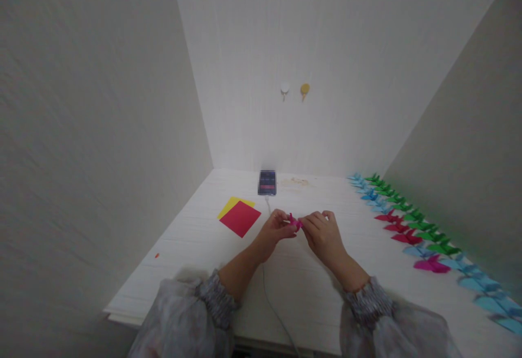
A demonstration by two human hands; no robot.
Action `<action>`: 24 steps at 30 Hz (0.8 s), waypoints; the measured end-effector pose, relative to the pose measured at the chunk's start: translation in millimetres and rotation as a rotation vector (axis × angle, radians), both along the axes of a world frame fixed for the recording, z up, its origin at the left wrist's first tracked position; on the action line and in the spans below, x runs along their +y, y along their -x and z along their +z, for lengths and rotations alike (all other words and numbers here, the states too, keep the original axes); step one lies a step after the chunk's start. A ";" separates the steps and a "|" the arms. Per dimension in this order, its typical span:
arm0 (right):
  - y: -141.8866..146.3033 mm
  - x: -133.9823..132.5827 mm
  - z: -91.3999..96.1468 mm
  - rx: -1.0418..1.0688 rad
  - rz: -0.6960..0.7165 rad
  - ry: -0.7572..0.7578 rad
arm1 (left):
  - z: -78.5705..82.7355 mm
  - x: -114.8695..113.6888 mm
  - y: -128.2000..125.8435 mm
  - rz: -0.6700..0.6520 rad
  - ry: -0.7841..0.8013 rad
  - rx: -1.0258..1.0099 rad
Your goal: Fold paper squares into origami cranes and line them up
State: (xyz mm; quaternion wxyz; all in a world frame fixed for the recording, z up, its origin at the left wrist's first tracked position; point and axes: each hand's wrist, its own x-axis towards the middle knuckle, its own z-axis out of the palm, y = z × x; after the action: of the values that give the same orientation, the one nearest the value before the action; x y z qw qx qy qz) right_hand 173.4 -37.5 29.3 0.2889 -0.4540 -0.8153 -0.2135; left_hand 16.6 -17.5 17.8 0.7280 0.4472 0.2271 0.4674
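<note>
Between my two hands, above the middle of the white table, is a small magenta paper crane [294,222], partly covered by my fingers. My left hand [275,232] pinches it from the left, thumb below and fingers behind. The fingertips of my right hand [324,234] close on its right end. Flat on the table left of my hands lies a red paper square [240,219], overlapping a yellow paper sheet [228,206].
Rows of folded paper cranes line the right side: green [418,226], red [408,237], light blue [481,282] and one magenta crane [432,264]. A phone [267,183] lies near the back wall, its white cable [271,306] running toward me. Two hooks [305,89] are on the wall.
</note>
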 end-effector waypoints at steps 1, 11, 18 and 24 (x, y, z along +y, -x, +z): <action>0.4 -0.2 0.3 -0.014 -0.001 0.009 | 0.5 -0.2 -0.3 -0.003 -0.025 -0.016; -6.3 1.6 -0.2 -0.032 0.129 0.002 | -3.7 -0.6 1.3 -0.114 -0.006 -0.035; -11.1 3.4 -0.5 -0.040 0.146 -0.027 | -5.2 -0.5 1.2 -0.212 -0.064 -0.020; -10.9 1.7 2.4 -0.044 0.105 -0.015 | -5.5 -1.2 2.7 -0.223 -0.026 0.003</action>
State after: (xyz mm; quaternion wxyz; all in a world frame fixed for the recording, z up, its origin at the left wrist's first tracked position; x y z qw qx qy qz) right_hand 184.4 -35.8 31.7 0.2850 -0.4034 -0.8427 -0.2142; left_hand 13.8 -18.7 12.3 0.7693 0.4796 0.1709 0.3859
